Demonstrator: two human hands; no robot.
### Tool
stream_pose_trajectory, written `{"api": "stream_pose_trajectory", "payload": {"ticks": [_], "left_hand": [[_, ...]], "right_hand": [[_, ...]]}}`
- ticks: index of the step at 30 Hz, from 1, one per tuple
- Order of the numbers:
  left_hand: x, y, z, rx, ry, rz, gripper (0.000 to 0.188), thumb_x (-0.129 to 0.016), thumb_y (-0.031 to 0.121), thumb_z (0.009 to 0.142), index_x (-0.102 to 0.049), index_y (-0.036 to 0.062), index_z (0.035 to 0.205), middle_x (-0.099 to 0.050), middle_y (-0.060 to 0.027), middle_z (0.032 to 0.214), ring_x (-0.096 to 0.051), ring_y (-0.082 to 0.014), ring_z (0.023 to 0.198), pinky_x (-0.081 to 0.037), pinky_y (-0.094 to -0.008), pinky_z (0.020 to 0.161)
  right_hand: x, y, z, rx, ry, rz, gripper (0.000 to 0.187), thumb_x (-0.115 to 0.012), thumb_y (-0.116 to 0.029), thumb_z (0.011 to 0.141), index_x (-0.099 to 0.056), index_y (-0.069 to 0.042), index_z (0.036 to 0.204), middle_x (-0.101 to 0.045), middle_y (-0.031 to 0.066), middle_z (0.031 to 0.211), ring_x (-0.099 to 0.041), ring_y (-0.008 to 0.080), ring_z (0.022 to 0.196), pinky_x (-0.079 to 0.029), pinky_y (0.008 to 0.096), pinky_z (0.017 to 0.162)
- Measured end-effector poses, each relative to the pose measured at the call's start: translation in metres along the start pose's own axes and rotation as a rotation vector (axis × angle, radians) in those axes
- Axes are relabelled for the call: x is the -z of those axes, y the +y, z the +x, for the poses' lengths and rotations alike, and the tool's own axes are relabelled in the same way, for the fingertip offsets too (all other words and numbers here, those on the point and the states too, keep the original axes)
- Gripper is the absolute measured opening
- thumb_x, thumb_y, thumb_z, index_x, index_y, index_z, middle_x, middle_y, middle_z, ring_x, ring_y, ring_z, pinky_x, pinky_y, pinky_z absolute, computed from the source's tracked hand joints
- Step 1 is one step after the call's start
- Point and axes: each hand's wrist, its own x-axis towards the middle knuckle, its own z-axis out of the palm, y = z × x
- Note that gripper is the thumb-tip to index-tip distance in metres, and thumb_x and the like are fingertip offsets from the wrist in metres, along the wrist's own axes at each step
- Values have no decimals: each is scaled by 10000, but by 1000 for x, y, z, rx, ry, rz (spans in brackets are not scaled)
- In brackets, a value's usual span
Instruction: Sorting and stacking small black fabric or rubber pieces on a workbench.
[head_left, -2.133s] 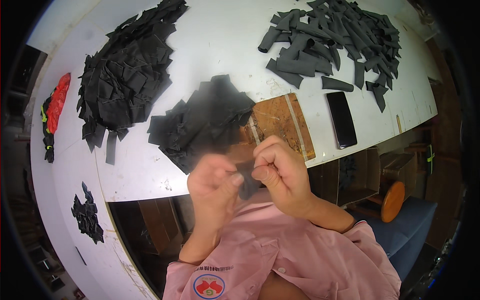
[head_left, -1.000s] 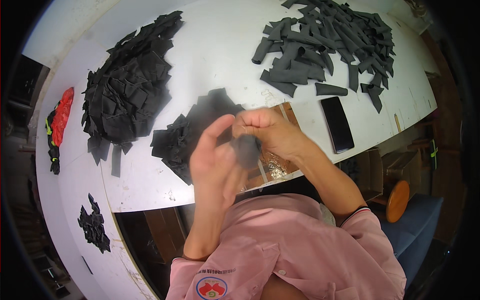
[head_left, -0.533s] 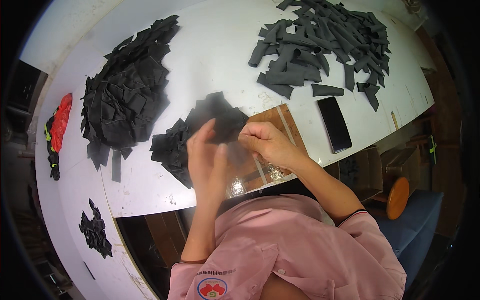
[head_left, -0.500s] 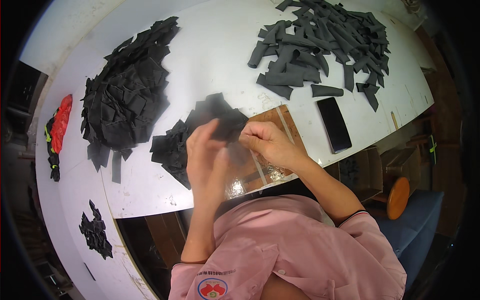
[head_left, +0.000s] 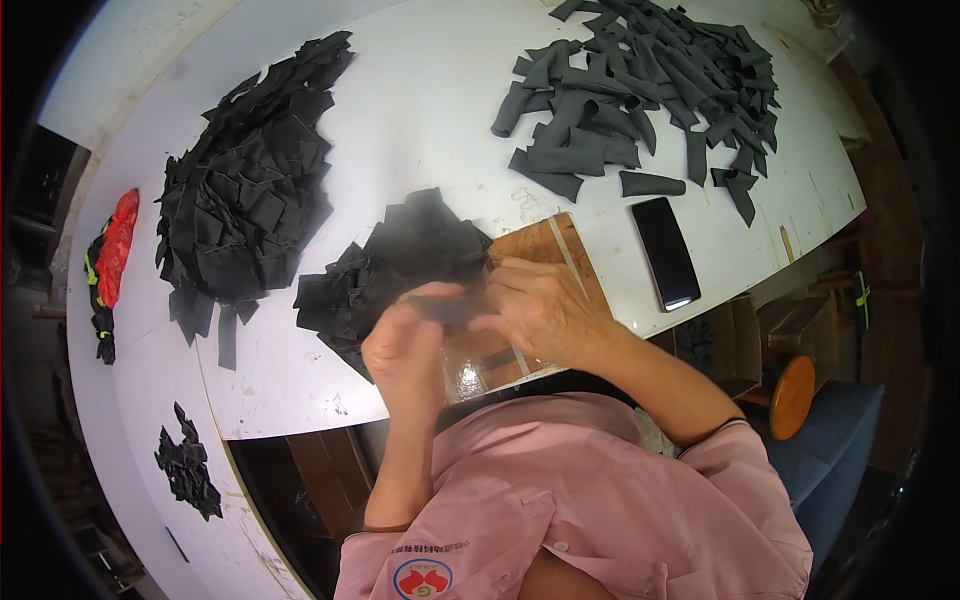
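Note:
A small piece of black fabric (head_left: 452, 309), smeared by motion, spans the gap between my hands. My left hand (head_left: 405, 345) pinches its left end between thumb and fingers. At the other end, my right hand (head_left: 548, 312) has its fingers closed on the piece. Both hands are over a brown board (head_left: 535, 250) with clear tape across it, at the table's near edge. Just beyond my left hand lies a heap of black fabric pieces (head_left: 425, 230), which partly covers the board.
A larger pile of black fabric pieces (head_left: 245, 190) lies at the left. Rolled dark grey tubes (head_left: 590, 150) are heaped far right. A black phone (head_left: 665, 252) rests right of the board. A small black cluster (head_left: 188, 465) and a red bag (head_left: 122, 240) are farther left.
My left hand has turned and moved down slightly, bringing its fingers toward the right hand. The black piece now shows stretched between both hands. My right hand has shifted slightly down.

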Motion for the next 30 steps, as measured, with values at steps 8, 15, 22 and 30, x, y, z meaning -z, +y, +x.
{"api": "stream_pose_trajectory", "payload": {"ticks": [8,15,22,30], "left_hand": [[-26,41,23,112,-310,186,178,-671,108,684,-588,-48,710,-587,-89,800,-521,-175,775,-412,-276,669],[-23,27,17,18,-219,440,231,-577,1,747,-547,-35,973,-578,-81,812,-548,-125,717,-436,-208,606],[-16,27,12,-127,-112,-119,149,-548,135,813,-534,13,898,-558,-121,852,-521,-205,800,-430,-357,761],[-2,16,14,7,-21,-286,136,-569,159,794,-546,31,834,-548,-91,820,-491,-219,833,-377,-371,829]], "right_hand": [[8,-6,-3,-5,138,287,174,-578,-185,745,-536,-32,674,-500,77,612,-515,254,621,-426,345,532],[-10,4,-7,-116,47,255,212,-543,-219,779,-526,-32,682,-500,92,615,-523,284,609,-422,386,546],[20,-10,11,-98,-104,86,290,-561,-292,758,-522,-34,633,-501,76,602,-524,270,570,-415,368,505],[-3,-4,4,-94,-20,134,313,-558,-304,760,-518,-37,602,-505,81,563,-533,268,532,-409,360,484]]}}
